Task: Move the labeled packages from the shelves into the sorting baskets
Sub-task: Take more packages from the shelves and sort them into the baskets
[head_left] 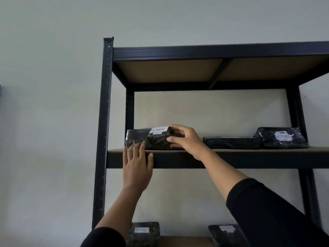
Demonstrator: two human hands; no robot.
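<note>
Package marked RETURN (153, 138): black plastic wrap, sitting at the left end of the upper shelf board (231, 150), its front edge near the lip. You have your right hand (185, 139) on its right end, fingers curled over the top corner and thumb across the front face, a clamp that reads as preparation for drawing it toward you. Your left hand (137, 164) is flat, fingers straight and close together, tips at the package's lower front edge where it meets the board; likely placed to catch the underside once it clears the lip.

Writing: white label (159, 130) on top, hand-lettered "RETURN"; a smaller line beneath is unreadable.

Other stock, same board: a flat dark package (231, 143) in the middle, no label visible from here, and beside it at the right a glossy wrapped package (281, 138) with a white label, blurred. On the shelf below: two more packages (145, 233) (226, 232), labels illegible.

Sorting baskets: not in view. Judgement: pick in hand, transfer not yet begun.
</note>
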